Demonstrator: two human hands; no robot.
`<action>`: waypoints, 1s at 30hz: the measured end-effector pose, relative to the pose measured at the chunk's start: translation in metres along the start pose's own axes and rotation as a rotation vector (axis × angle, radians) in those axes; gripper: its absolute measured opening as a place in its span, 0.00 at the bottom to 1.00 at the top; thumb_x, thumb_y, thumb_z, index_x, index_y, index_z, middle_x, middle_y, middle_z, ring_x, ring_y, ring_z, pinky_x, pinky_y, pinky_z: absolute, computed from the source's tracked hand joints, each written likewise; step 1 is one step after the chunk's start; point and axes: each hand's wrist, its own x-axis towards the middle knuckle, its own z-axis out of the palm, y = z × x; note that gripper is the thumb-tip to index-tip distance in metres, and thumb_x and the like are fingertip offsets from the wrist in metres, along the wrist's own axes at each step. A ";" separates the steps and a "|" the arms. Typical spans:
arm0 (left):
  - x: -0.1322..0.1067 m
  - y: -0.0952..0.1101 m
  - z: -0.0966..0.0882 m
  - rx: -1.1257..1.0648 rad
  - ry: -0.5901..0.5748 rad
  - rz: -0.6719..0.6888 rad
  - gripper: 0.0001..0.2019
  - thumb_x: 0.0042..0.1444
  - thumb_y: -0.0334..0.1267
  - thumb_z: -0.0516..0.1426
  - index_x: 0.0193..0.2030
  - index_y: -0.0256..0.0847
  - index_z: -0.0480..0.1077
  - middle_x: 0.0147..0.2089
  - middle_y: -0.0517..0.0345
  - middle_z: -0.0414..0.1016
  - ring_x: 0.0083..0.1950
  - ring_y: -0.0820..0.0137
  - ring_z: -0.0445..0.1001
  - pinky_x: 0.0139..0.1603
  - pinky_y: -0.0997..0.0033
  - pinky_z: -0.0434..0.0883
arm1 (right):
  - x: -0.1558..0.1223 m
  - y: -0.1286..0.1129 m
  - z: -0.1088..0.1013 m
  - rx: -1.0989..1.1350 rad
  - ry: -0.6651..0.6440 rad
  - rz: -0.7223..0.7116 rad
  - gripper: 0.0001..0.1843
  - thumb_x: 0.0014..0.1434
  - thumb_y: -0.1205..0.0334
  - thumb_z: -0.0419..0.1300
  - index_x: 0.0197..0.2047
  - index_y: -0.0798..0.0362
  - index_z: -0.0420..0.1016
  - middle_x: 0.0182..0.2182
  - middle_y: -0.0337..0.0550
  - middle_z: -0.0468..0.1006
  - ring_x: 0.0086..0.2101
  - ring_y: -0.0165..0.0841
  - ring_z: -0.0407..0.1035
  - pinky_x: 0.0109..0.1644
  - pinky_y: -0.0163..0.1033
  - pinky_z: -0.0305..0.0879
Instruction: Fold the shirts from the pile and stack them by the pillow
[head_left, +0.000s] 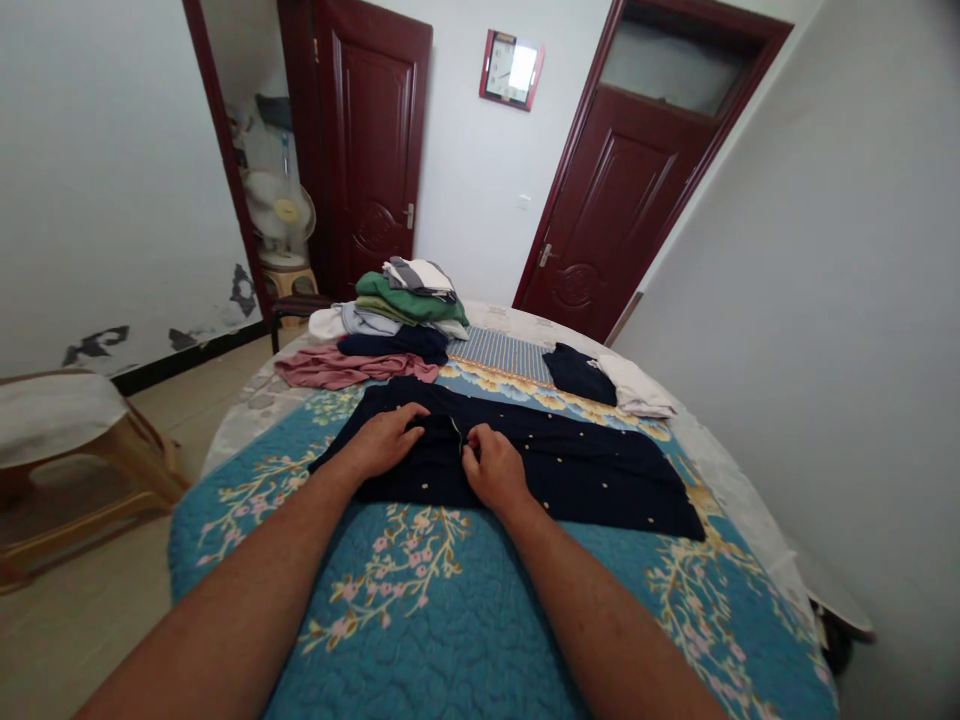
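Note:
A dark navy garment (592, 470) with small pale dots lies stretched out crosswise on the bed-like cover in front of me. My left hand (386, 440) rests on its left part, palm down, with the thumb and index finger apart on the cloth. At the garment's middle, my right hand (493, 462) has its fingers closed in a pinch on the fabric, beside a thin light line along a fold. Between the two hands the cloth looks blacker and bunched. Which type of garment it is, I cannot tell.
A pile of folded clothes (411, 300) stands at the back left, with a pink cloth (352, 367) before it. A folded navy garment (579, 373) and a whitish one (637, 387) lie at the back right. The teal floral cover (420, 630) spreads over the round table. A stool (67, 420) stands left.

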 end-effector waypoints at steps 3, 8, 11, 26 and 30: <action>-0.002 -0.003 -0.002 -0.028 0.001 0.030 0.17 0.64 0.44 0.51 0.54 0.46 0.74 0.52 0.53 0.82 0.54 0.59 0.79 0.56 0.61 0.72 | -0.001 0.000 -0.001 -0.010 -0.040 -0.076 0.16 0.65 0.67 0.54 0.54 0.48 0.72 0.42 0.43 0.79 0.43 0.37 0.72 0.48 0.39 0.66; -0.003 -0.006 -0.003 -0.042 0.023 0.003 0.16 0.63 0.44 0.52 0.52 0.46 0.76 0.49 0.55 0.83 0.52 0.60 0.80 0.55 0.62 0.72 | -0.005 -0.004 -0.005 -0.139 -0.140 -0.300 0.20 0.65 0.68 0.54 0.58 0.47 0.75 0.45 0.47 0.77 0.46 0.40 0.69 0.52 0.42 0.65; -0.004 -0.003 -0.003 -0.075 0.085 0.022 0.15 0.64 0.43 0.52 0.50 0.46 0.77 0.48 0.56 0.83 0.51 0.61 0.79 0.55 0.63 0.72 | -0.006 -0.004 -0.006 -0.122 -0.129 -0.289 0.13 0.66 0.66 0.53 0.48 0.48 0.78 0.44 0.47 0.76 0.45 0.39 0.69 0.50 0.41 0.66; -0.021 0.018 -0.007 0.129 0.016 0.248 0.33 0.52 0.49 0.67 0.65 0.47 0.71 0.62 0.49 0.76 0.64 0.53 0.71 0.65 0.55 0.67 | -0.009 0.004 -0.009 0.171 0.116 -0.222 0.08 0.69 0.62 0.53 0.44 0.50 0.74 0.47 0.49 0.72 0.47 0.36 0.70 0.54 0.39 0.68; -0.017 0.019 0.002 0.266 -0.037 0.210 0.18 0.59 0.36 0.56 0.55 0.48 0.76 0.53 0.51 0.80 0.56 0.57 0.76 0.62 0.55 0.69 | -0.009 0.007 -0.011 0.091 0.013 -0.276 0.09 0.70 0.60 0.53 0.44 0.49 0.75 0.45 0.45 0.75 0.46 0.35 0.71 0.51 0.37 0.67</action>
